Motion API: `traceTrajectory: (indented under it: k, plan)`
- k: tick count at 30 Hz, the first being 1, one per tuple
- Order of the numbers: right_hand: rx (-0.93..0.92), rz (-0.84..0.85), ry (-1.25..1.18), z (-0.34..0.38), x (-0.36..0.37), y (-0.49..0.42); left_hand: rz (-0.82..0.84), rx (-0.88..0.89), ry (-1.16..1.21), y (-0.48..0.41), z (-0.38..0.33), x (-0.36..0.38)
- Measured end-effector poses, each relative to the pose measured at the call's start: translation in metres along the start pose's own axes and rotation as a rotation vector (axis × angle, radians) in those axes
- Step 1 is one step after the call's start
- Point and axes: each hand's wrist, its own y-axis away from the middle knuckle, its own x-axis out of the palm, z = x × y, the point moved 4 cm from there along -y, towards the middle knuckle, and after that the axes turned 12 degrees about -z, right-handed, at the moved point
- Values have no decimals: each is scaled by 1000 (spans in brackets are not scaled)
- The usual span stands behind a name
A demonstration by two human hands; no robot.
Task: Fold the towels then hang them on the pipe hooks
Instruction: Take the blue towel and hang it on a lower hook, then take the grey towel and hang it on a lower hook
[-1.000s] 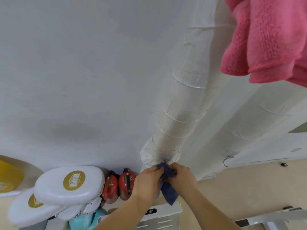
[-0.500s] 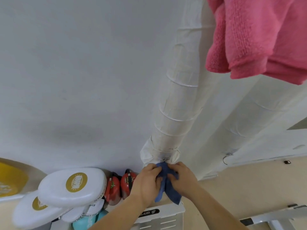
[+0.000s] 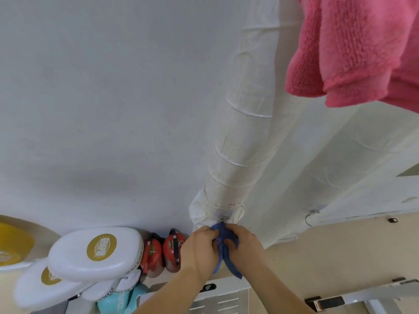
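A small blue towel [image 3: 226, 257] is bunched between both hands at the lower end of a white wrapped pipe [image 3: 238, 155]. My left hand [image 3: 200, 248] grips its left side and my right hand [image 3: 243, 242] grips its right side, fingers curled round the cloth. The towel's top touches a small hook [image 3: 224, 219] at the pipe's bottom collar; its tails hang down between my wrists. A pink fluffy towel [image 3: 358, 48] hangs at the top right. A second wrapped pipe [image 3: 335, 159] runs to the right, with a wire hook [image 3: 309, 218] near its lower end.
White padded boxing mitts [image 3: 95, 252] with gold logos are stacked at the lower left, beside two red kettlebells [image 3: 163, 252] and a teal one [image 3: 122, 300]. A white cabinet top [image 3: 222, 295] lies below my hands. A metal frame [image 3: 362, 298] sits at the lower right on the beige floor.
Both hands have closed in tighter round the blue towel and pushed its top up to the hook at the pipe's base. The view has shifted slightly, so the pink towel appears further left.
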Motion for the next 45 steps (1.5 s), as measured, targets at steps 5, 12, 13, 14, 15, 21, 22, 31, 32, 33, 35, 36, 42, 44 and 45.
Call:
traceTrajectory:
  k: [5, 12, 13, 14, 15, 21, 22, 31, 32, 33, 35, 36, 42, 44, 45]
  plan:
    - [-1, 22, 40, 5, -4, 1, -25, 78, -153, 2, -8, 2]
    - [-44, 109, 82, 14, -17, 4, 128, 69, 16, 2, 9, -15]
    - [-50, 126, 91, 16, -18, 5, 120, 112, 0, 4, 5, -18]
    - [-49, 143, 97, 18, -19, 6, 91, 128, -14, 6, 1, -26]
    - [-52, 149, 102, 19, -20, 7, 38, 135, -10, 7, -1, -30]
    - [-46, 105, 147, 18, -19, 5, 52, 182, -9, 7, 2, -34]
    - [-46, 98, 156, 17, -20, 4, 61, 186, -44, 8, 2, -37]
    - [-58, 27, 136, 17, -27, 8, -2, 224, 63, 14, 8, -39]
    - [-43, 18, 127, 18, -29, 10, -1, 231, 103, 15, 8, -38]
    - [-38, 7, 128, 15, -29, 10, 18, 224, 118, 18, 7, -37]
    - [-54, -5, 161, 5, -24, 9, 78, 194, 99, 27, 10, -35]
    - [-41, -2, 161, -2, -21, 9, 95, 191, 110, 33, 12, -33]
    - [133, -199, -79, 14, -72, 78, 199, 187, 186, 62, 16, -28]
    - [244, -232, -126, 10, -74, 111, 278, 236, 174, 70, 12, -27]
    - [302, -262, -155, 6, -72, 127, 322, 263, 171, 76, 11, -26]
